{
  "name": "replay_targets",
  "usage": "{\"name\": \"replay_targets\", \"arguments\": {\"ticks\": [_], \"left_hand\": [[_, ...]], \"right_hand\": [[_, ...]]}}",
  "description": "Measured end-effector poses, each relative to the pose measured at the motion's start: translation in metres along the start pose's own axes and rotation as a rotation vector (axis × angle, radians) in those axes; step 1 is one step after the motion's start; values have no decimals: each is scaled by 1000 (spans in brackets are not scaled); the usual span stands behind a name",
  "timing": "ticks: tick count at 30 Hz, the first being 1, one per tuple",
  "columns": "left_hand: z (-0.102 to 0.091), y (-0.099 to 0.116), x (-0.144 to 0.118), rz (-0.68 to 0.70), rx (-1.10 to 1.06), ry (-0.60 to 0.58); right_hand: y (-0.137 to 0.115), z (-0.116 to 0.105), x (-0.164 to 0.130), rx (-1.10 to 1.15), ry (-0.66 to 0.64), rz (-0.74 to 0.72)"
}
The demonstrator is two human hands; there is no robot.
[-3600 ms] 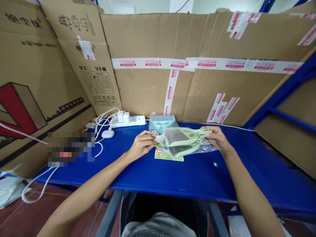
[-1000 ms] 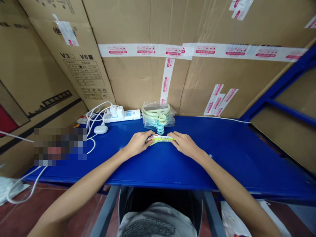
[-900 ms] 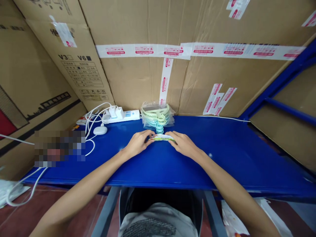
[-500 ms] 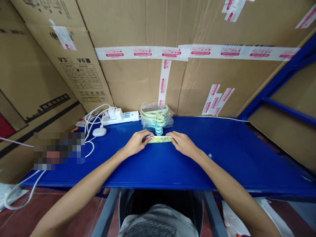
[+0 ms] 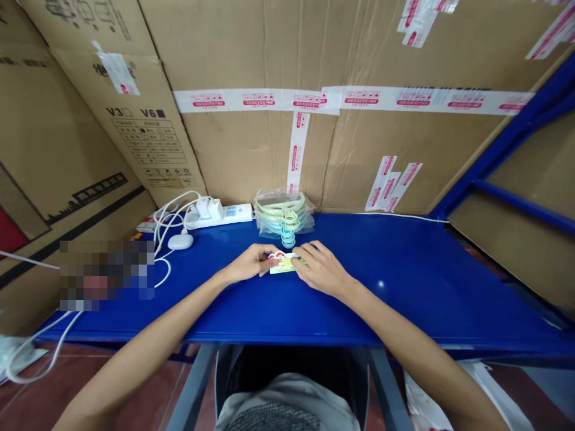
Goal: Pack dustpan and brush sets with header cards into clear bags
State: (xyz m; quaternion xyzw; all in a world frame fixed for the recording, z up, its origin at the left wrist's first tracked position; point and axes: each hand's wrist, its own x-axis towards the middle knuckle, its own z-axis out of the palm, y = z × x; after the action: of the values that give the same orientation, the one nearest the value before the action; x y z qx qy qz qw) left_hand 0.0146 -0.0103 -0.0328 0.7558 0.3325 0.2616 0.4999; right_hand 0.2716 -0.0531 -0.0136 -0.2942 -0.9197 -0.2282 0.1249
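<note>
A small printed piece in yellow-green and white with red spots (image 5: 283, 267), perhaps a packet or card, is between my hands just above or on the blue table. My left hand (image 5: 250, 263) pinches its left end between thumb and fingers. The thumb and curled fingers of my right hand (image 5: 323, 267) grip its right part and cover that end. Right behind my hands lies a stack of pale green and light blue clothes hangers (image 5: 283, 212) in clear plastic, hooks toward me.
On the blue table (image 5: 269, 317), a white power strip (image 5: 238, 214) with plugs and tangled cables stands at the back left, near a white oval device (image 5: 180, 242). A blurred patch covers the far left. Taped cardboard (image 5: 233, 149) walls the back; a blue metal frame (image 5: 507, 143) rises at right.
My right hand has moved left, closer to my left hand, and covers more of the printed piece. The piece appears shorter and tilted with its face more toward me.
</note>
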Motion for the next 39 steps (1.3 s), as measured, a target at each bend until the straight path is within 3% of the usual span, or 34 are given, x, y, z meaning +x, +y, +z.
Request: {"name": "replay_targets", "arguments": {"ticks": [2,5,8,11,18,22,24,26,29,33,35,39], "left_hand": [[1,2,-1,41,65,52],[0,6,-5,210,331,171],[0,9,-8,321,539,167],[0,6,-9,331,641,189],[2,-5,-3,291,596,259],[1,-6,-3,282,468,229],[-1,-6,-3,292,435,234],[-2,-6,-4,292,454,262],[-3,-8,-3,285,523,307],[0,-8,-2,301,577,342],[-1,-6,-3,328,592,396],[-11,3,-4,406,676,624]], "right_hand": [[1,3,-1,32,1,37],[6,5,-4,101,15,104],[10,4,-8,143,15,149],[11,4,-9,152,18,160],[6,6,-6,123,17,155],[8,-7,-11,100,-36,209],[12,-19,-24,77,-67,336],[17,-32,-42,18,-116,557],[19,-45,-69,-79,-282,840],[13,-50,-82,-98,-524,947],[12,-56,-75,-117,-503,938],[29,-72,-37,-67,-221,765]]}}
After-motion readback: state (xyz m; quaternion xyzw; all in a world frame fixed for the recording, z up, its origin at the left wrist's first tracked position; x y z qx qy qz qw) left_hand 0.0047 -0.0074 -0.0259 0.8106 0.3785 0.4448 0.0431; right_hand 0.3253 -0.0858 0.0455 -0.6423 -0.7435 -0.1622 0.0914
